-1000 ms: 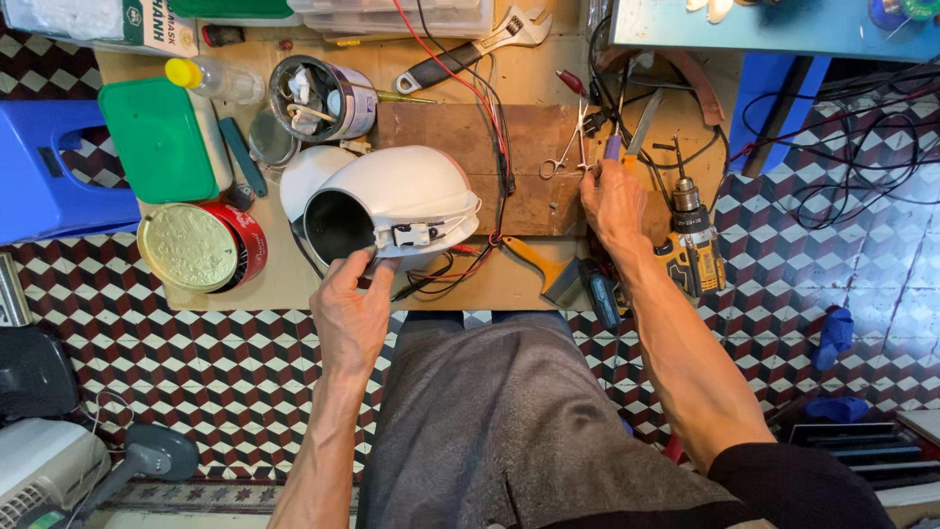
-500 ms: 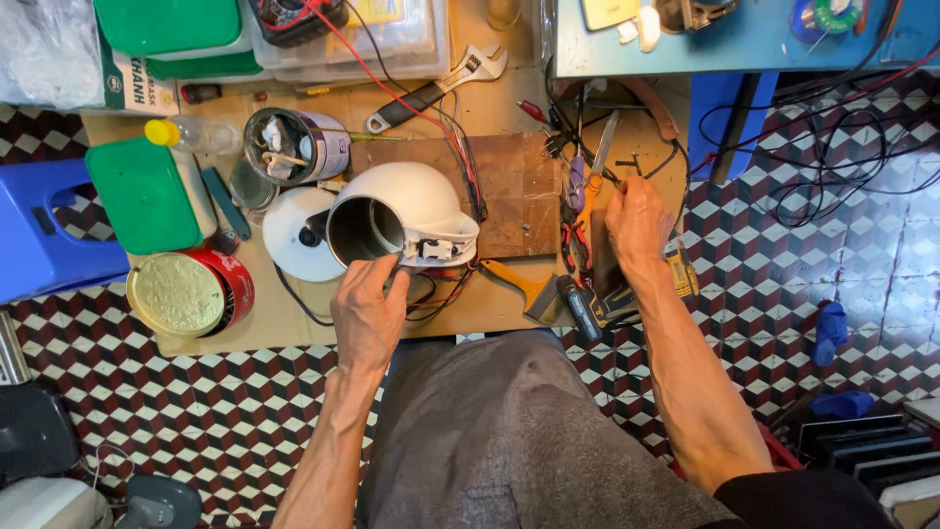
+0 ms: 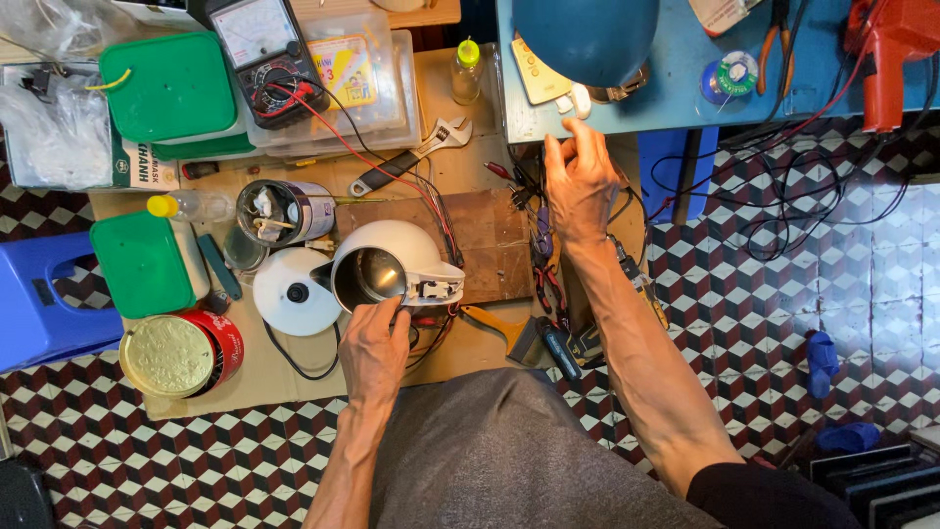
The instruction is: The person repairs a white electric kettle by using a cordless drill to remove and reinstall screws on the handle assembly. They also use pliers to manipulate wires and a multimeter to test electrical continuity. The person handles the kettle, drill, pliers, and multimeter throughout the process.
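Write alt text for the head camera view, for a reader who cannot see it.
Seen from above, a person's left hand grips the rim of a white electric kettle lying on its side on a cluttered low workbench. The right hand reaches with spread fingers toward tangled wires by a blue table. A wrench and multimeter lie nearby.

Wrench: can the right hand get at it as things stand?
Probably yes. The right hand hovers open beside the wrench, which lies bare on the board; only thin wires cross near its handle. The left hand holds the kettle.

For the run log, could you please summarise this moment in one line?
left hand: holds white kettle rim | right hand: open, reaching over wires | kettle: on its side
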